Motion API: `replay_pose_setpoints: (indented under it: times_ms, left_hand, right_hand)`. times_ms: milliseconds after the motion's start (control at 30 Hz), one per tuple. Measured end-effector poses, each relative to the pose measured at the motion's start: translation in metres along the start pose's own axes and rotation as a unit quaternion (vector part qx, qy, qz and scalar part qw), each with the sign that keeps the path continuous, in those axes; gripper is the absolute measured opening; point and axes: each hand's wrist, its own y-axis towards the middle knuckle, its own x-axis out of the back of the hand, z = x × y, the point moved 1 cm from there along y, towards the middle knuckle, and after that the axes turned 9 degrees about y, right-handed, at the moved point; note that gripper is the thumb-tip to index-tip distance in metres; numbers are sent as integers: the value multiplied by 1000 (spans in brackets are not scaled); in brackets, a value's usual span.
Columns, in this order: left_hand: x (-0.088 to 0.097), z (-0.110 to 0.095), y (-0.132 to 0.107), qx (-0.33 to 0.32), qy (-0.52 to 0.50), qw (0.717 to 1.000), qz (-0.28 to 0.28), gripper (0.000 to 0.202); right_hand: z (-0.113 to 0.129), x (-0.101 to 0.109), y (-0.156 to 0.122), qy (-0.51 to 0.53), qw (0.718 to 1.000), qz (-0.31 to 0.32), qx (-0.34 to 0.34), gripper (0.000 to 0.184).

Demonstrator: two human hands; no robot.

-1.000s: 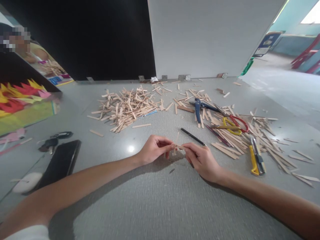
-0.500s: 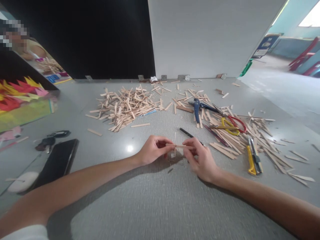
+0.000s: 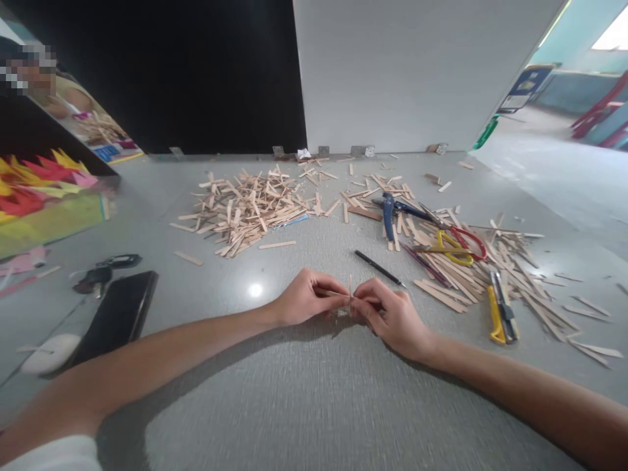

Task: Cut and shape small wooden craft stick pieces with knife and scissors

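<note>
Low over the grey table, my left hand and my right hand meet fingertip to fingertip. Both are closed in a pinch on small wooden craft sticks that cross each other. One thin stick stands up between the fingertips; the rest is mostly covered by my fingers. Just beyond my right hand lies a black pen. A heap of short cut craft sticks is spread farther back, left of centre.
At right, blue-handled cutters, red-and-yellow-handled scissors and a yellow box cutter lie among loose sticks. A black phone, keys and a white mouse are at left. An upright panel closes off the back; a person sits beyond it.
My hands have come together, my right hand moving left, so the fingertips now touch. The stick that spanned between them is now mostly hidden. The pen shows fully.
</note>
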Motion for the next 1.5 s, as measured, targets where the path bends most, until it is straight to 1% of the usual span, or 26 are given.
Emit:
replay_pose_setpoints:
  times_ms: [67, 133, 200, 300, 400, 500, 633, 700, 767, 833, 900, 1000, 1067, 1133, 1233, 1367, 1433, 1500]
  left_hand:
    - [1, -1, 0, -5, -12, 1000, -12, 43]
    - [1, -3, 1, -9, -13, 1000, -9, 42]
    - [2, -4, 0, -10, -7, 1000, 3, 41]
    - [2, -5, -2, -11, 12, 1000, 23, 40]
    - [2, -6, -5, -33, 62, 997, 40, 40]
    - [1, -5, -8, -103, 148, 983, 36, 40]
    - [-2, -1, -14, -237, 257, 937, 3, 32]
    - [-3, 0, -15, -273, 281, 920, -14, 31]
    - [-4, 1, -15, -269, 291, 917, -42, 32]
    - [-4, 2, -15, -247, 292, 922, -63, 30]
    - [-5, 2, -15, -237, 291, 925, -63, 27]
    - [-5, 2, -15, -245, 293, 923, -51, 22]
    - [-6, 2, -15, -239, 291, 925, -49, 22]
    - [-6, 2, -15, -218, 283, 933, -55, 22]
    - [-5, 1, -15, -193, 274, 940, -64, 23]
    - [-3, -2, -16, -193, 262, 942, -76, 25]
    - [-1, -3, -15, -184, 246, 947, -96, 28]
    - [1, -3, -14, -158, 233, 952, -124, 31]
  right_hand:
    - [0, 2, 1, 33, 999, 1, -27, 20]
    - [-1, 4, 2, 45, 998, 4, -43, 25]
    - [-2, 7, 3, 39, 998, 9, -48, 25]
    - [-2, 9, 5, 46, 997, 31, -58, 22]
    - [-1, 8, 6, 48, 996, 44, -64, 27]
    - [1, 8, 8, 35, 996, 39, -68, 38]
    - [1, 9, 9, 14, 997, 51, -51, 47]
    - [1, 10, 10, 10, 997, 66, -37, 48]
    - [1, 10, 9, 0, 997, 71, -30, 45]
    - [0, 10, 8, -18, 997, 63, -27, 40]
    - [-1, 9, 6, -31, 998, 55, -21, 34]
    - [-1, 9, 5, -27, 998, 46, -15, 28]
    - [-1, 9, 5, -10, 999, 41, -27, 26]
    - [-1, 8, 6, 12, 998, 31, -46, 25]
    - [1, 8, 7, 18, 999, -1, -47, 23]
    - [4, 8, 7, 33, 998, -34, -39, 22]
    - [1, 10, 7, 65, 994, -60, -63, 26]
    - [-3, 13, 9, 101, 985, -98, -105, 32]
